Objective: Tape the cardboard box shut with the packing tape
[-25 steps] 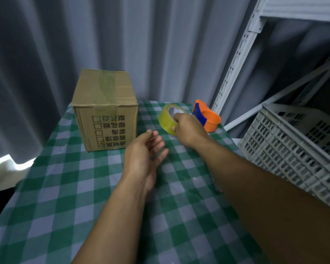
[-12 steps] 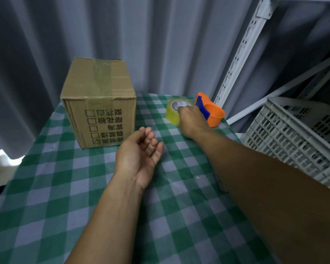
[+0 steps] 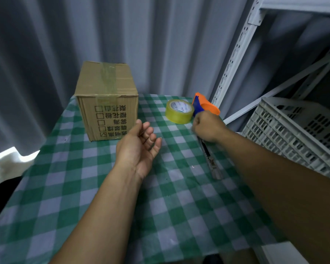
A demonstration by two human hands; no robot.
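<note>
The cardboard box (image 3: 107, 100) stands at the back left of the table, flaps down, with a strip of clear tape along its top seam and down the front. The yellowish packing tape roll (image 3: 179, 111) lies flat on the cloth to the box's right, with no hand on it. My right hand (image 3: 208, 128) is curled into a fist just in front of the roll, over the far end of a grey utility knife (image 3: 211, 161) that sticks out from under it toward me. My left hand (image 3: 139, 147) hovers open, palm turned right, beside the box's front right corner.
An orange and blue tape dispenser (image 3: 206, 106) sits behind the roll at the table's back right. A green checked cloth (image 3: 84, 187) covers the table. A white plastic crate (image 3: 293, 130) and a white metal rack upright (image 3: 234, 54) stand close on the right. Grey curtains hang behind.
My right hand has let go of the tape roll, which now lies on the table, and pulled back to the utility knife's end. My left hand stayed open beside the box.
</note>
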